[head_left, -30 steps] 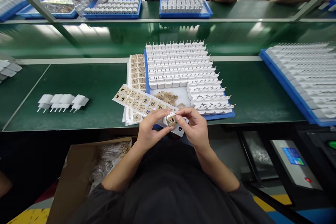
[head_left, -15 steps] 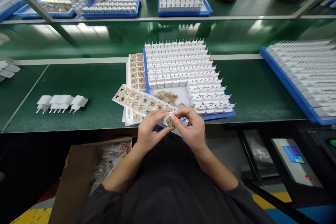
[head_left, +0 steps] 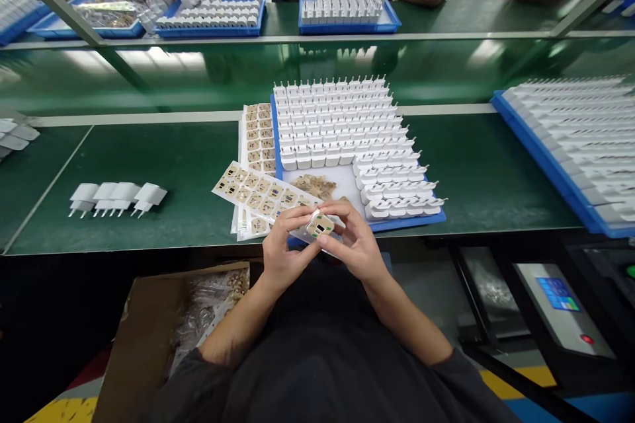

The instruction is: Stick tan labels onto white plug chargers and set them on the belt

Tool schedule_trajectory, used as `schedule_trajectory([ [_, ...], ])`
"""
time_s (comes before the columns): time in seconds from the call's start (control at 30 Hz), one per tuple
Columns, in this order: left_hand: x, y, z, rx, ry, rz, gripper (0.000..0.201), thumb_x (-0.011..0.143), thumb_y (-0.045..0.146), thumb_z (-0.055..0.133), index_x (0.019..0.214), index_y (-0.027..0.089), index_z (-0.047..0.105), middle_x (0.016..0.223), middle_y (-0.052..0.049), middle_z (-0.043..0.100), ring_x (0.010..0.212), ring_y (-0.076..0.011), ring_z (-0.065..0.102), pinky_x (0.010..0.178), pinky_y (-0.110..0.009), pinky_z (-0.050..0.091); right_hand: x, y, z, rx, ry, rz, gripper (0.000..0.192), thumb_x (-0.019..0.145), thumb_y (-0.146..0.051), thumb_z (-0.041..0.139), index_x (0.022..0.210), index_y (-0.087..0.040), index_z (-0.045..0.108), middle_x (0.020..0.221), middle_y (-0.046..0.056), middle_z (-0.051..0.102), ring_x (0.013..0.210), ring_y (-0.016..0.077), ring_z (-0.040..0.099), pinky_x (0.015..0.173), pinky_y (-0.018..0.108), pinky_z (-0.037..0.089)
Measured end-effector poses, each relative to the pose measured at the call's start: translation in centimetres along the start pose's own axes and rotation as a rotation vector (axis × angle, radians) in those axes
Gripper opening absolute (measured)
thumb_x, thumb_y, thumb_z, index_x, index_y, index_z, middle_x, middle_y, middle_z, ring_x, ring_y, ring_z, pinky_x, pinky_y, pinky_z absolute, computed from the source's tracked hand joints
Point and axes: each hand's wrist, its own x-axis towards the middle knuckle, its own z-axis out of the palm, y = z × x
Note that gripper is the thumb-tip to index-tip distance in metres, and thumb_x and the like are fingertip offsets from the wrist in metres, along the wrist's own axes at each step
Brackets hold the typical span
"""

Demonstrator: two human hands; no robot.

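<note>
The white charger plug (head_left: 320,225), a small glossy block with a tan sticker on its end face, sits above the counter (head_left: 173,165) edge, pinched by the left hand (head_left: 282,248) and right hand (head_left: 358,244). Firm fingertip pressure along the sticker's edges would seat it flat.
</note>
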Motion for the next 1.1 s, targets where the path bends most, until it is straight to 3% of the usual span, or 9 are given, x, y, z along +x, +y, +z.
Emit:
schedule_trajectory([
  [0.2, 0.5, 0.5, 0.3, 0.178, 0.006, 0.174, 0.049, 0.079, 0.013, 0.082, 0.120, 0.024, 0.058, 0.119, -0.009, 0.069, 0.111, -0.0230, 0.069, 0.094, -0.042, 0.060, 0.5, 0.7, 0.8, 0.165, 0.142, -0.029, 0.006, 0.088, -0.025, 0.070, 0.093, -0.028, 0.072, 0.103, 0.002, 0.069, 0.111, 0.0201, 0.063, 0.097, 0.034, 0.051],
  [0.33, 0.7, 0.6, 0.5, 0.301, 0.023, 0.276, 0.047, 0.082, 0.015, 0.080, 0.120, 0.026, 0.055, 0.118, -0.007, 0.068, 0.111, -0.0222, 0.069, 0.093, -0.042, 0.061, 0.8, 0.3, 1.0, 0.193, 0.156, -0.008, 0.005, 0.085, -0.025, 0.073, 0.089, -0.027, 0.071, 0.100, 0.002, 0.068, 0.105, 0.0198, 0.064, 0.088, 0.031, 0.053],
  [0.67, 0.7, 0.5, 0.5, 0.347, 0.017, 0.335, 0.051, 0.080, 0.012, 0.081, 0.123, 0.024, 0.056, 0.118, -0.009, 0.068, 0.113, -0.0239, 0.068, 0.093, -0.044, 0.061, 0.6, 0.7, 1.6, 0.216, 0.220, -0.052, 0.008, 0.085, -0.020, 0.071, 0.087, -0.028, 0.072, 0.099, 0.002, 0.068, 0.103, 0.0184, 0.064, 0.091, 0.032, 0.053],
  [0.77, 0.7, 0.5, 0.4, 0.296, 0.014, 0.296, 0.051, 0.080, 0.012, 0.081, 0.122, 0.024, 0.056, 0.118, -0.009, 0.068, 0.112, -0.0232, 0.068, 0.093, -0.044, 0.061, 0.7, 0.6, 0.8, 0.201, 0.168, -0.027, 0.005, 0.087, -0.023, 0.070, 0.087, -0.027, 0.073, 0.102, 0.002, 0.070, 0.106, 0.0200, 0.066, 0.091, 0.034, 0.053],
  [0.9, 0.8, 0.6, 0.0, 0.241, -0.024, 0.208, 0.048, 0.082, 0.016, 0.079, 0.124, 0.025, 0.056, 0.119, -0.009, 0.070, 0.111, -0.0230, 0.070, 0.093, -0.044, 0.062, 1.0, -0.1, -0.8, 0.020, 0.006, -0.021, 0.011, 0.090, -0.030, 0.070, 0.099, -0.027, 0.074, 0.110, 0.005, 0.072, 0.112, 0.0240, 0.065, 0.098, 0.041, 0.051],
  [1.0, 0.7, 0.9, -0.3, 0.231, -0.052, 0.185, 0.045, 0.083, 0.016, 0.078, 0.122, 0.024, 0.059, 0.116, -0.010, 0.072, 0.111, -0.0237, 0.071, 0.094, -0.043, 0.061, 1.4, -0.7, -1.2, -0.234, 0.025, -0.155, 0.008, 0.092, -0.026, 0.069, 0.099, -0.028, 0.072, 0.109, 0.005, 0.073, 0.112, 0.0246, 0.064, 0.102, 0.045, 0.048],
  [1.1, 0.2, 1.0, -0.5, 0.188, -0.057, 0.099, 0.043, 0.083, 0.017, 0.079, 0.122, 0.022, 0.060, 0.116, -0.011, 0.073, 0.111, -0.0246, 0.071, 0.096, -0.043, 0.060, 1.6, -1.2, -1.1, -0.445, 0.030, -0.344, 0.009, 0.092, -0.021, 0.068, 0.094, -0.029, 0.071, 0.104, 0.006, 0.074, 0.105, 0.0257, 0.064, 0.097, 0.047, 0.050],
])
